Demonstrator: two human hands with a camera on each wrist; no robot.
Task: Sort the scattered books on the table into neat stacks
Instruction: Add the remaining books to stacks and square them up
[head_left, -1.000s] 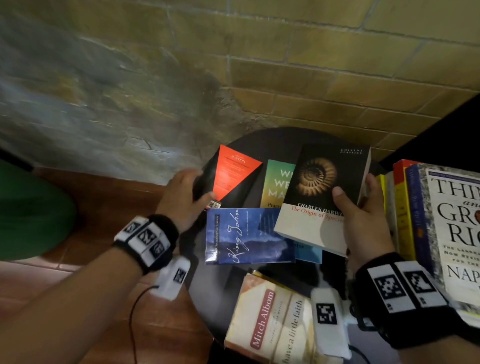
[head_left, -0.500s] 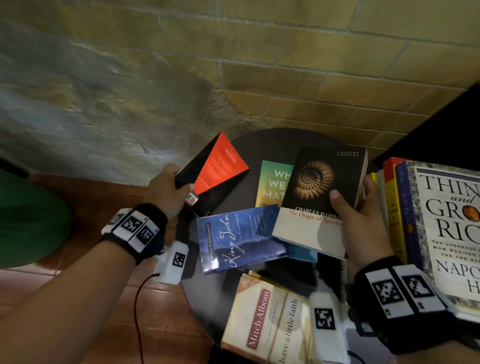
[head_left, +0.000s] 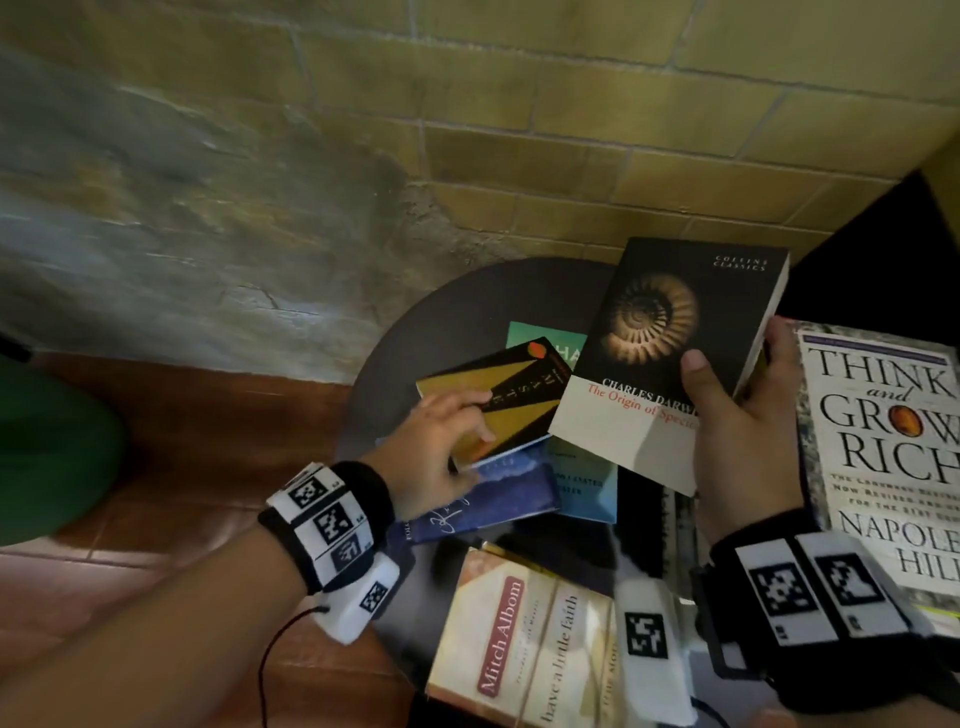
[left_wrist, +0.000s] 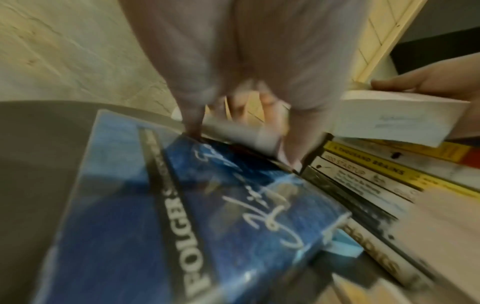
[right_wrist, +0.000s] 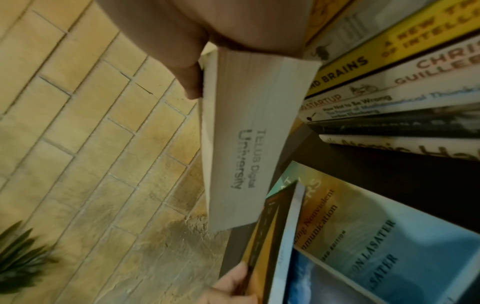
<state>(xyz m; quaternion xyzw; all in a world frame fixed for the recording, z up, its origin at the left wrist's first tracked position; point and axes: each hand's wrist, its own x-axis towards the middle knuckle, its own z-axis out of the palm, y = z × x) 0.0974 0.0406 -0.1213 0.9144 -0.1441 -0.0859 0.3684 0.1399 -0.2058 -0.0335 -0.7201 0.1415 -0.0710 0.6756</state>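
— Right hand (head_left: 737, 426)?
— Curled round the Darwin book (head_left: 670, 353), thumb flat on the cover, fingers behind the fore-edge. Held up off the table (head_left: 447, 317), tilted, above the pale blue book (head_left: 584, 483).
— Left hand (head_left: 436, 447)?
— Pinching the near corner of the gold-and-black book (head_left: 493, 400), thumb on top, fingers below. Lifted at a slant, far edge over the green book (head_left: 545, 343), near edge over the King John book (head_left: 488, 499). Blurred in the left wrist view, so finger spread hard to judge there.
— Other books?
— King John flat, left-centre of the table, overlapping the pale blue one. Albom book (head_left: 524, 644) at the near edge, partly overhanging. Tall stack (head_left: 883, 447) on the right, topped by Think and Grow Rich, spines toward the middle, touching or just beside the right hand.
— Edges?
— Round table, rim close to the brick wall (head_left: 519, 104) at the far side. Wooden floor (head_left: 208, 441) on the left.
— Open room?
— Bare dark tabletop at the far left, beyond the green book. Narrow dark strip between Albom and King John. Centre crowded, books overlapping.
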